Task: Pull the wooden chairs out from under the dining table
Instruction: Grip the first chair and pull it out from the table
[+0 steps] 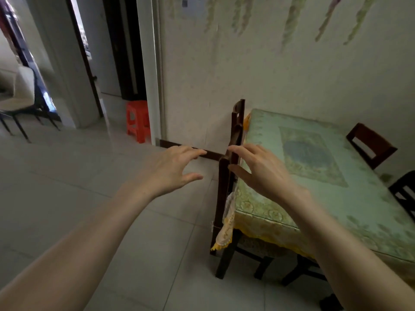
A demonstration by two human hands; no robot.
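In the head view, both hands are spread and released, holding nothing. The right hand (258,169) hovers at the top rail of the nearest chair (226,176), fingertips at or just short of the wood; contact cannot be confirmed. The left hand (173,169) hangs near it, to the left of the rail over bare floor. That chair stands tucked against the left edge of the worktop (314,176), its seat hidden under the fringed tablecloth, its back upright. The rail's long axis runs near to far, along the table edge, so the right hand is the closer one and I judge that the pull must go leftward, away from the table. Two more chairs show at the far right: one (370,144) on the far side, another (404,194) cut off by the frame. The floor (89,176) is pale glossy tile, open to the left, likely easy for the legs to slide on. A wall stands behind, and beyond the doorway sits an orange stool (138,120).
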